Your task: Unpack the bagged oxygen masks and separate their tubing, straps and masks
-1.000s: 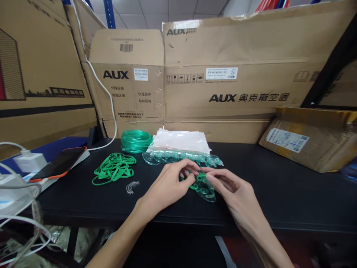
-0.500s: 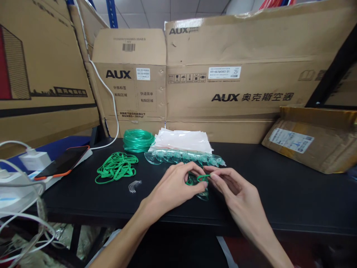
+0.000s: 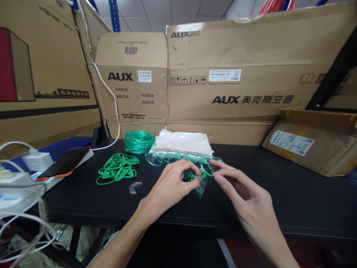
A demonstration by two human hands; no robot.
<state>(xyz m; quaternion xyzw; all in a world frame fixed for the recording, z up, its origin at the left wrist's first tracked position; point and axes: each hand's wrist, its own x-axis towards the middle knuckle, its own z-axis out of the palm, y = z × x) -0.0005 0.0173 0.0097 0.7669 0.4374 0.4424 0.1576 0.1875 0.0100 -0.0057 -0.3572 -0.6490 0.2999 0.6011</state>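
Note:
In the middle of the black table, my left hand is closed, pinching a clear green oxygen mask and part of a green elastic strap. My right hand pinches the strap's other end between thumb and finger, to the right of the mask. Its remaining fingers are loosely bent. The left fingers hide much of the mask. Just behind the hands lies a row of similar clear green masks. A loose pile of green elastic straps is to the left, with several small thin metal strips nearer me.
Coiled green tubing and a stack of white sheets or bags stand behind the masks. Cardboard boxes wall the back. A taped carton sits at right. A phone, chargers and white cables are at left.
My right hand has moved slightly right and the strap stretches further between both hands. The mask is tilted differently in my left hand. The view has shifted slightly.

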